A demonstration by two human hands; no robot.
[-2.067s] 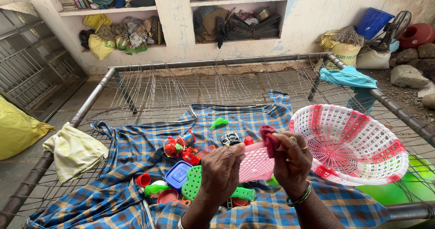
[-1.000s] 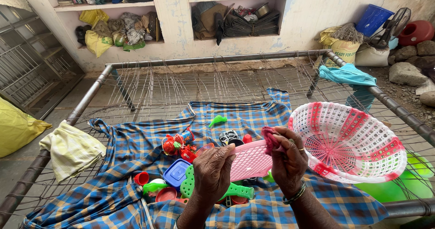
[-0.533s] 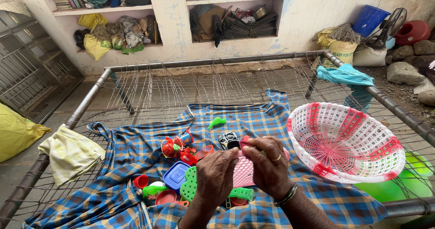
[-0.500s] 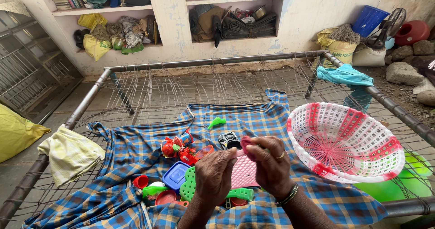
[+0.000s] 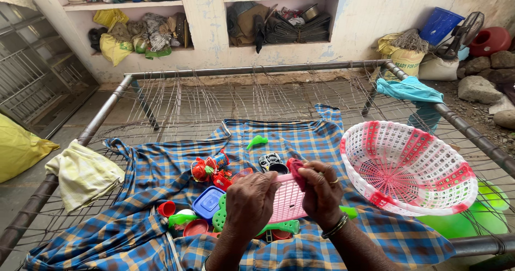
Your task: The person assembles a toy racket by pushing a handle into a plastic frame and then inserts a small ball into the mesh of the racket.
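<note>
My left hand [image 5: 252, 201] grips the left end of a flat pink perforated plastic piece [image 5: 287, 200] held over a blue checked cloth [image 5: 300, 137]. My right hand [image 5: 322, 193] holds its right end and pinches a small dark red item [image 5: 296, 170] against its top edge. Below the hands lie several small plastic toys: a blue lid [image 5: 208, 202], a green perforated piece [image 5: 219, 220], red cups [image 5: 167, 209] and a red toy cluster [image 5: 206, 169]. A tilted pink and white plastic basket [image 5: 407, 166] rests just right of my right hand.
The cloth is spread over a metal cot frame [image 5: 257, 70] strung with cord. A small green toy [image 5: 257, 141] and a black toy [image 5: 272, 162] lie farther back. A pale yellow cloth [image 5: 83, 171] hangs on the left rail, a teal cloth [image 5: 410, 90] on the right. Shelves line the wall.
My right hand drew in from the basket side toward the left hand, carrying the dark red item onto the pink piece. The left hand stayed put.
</note>
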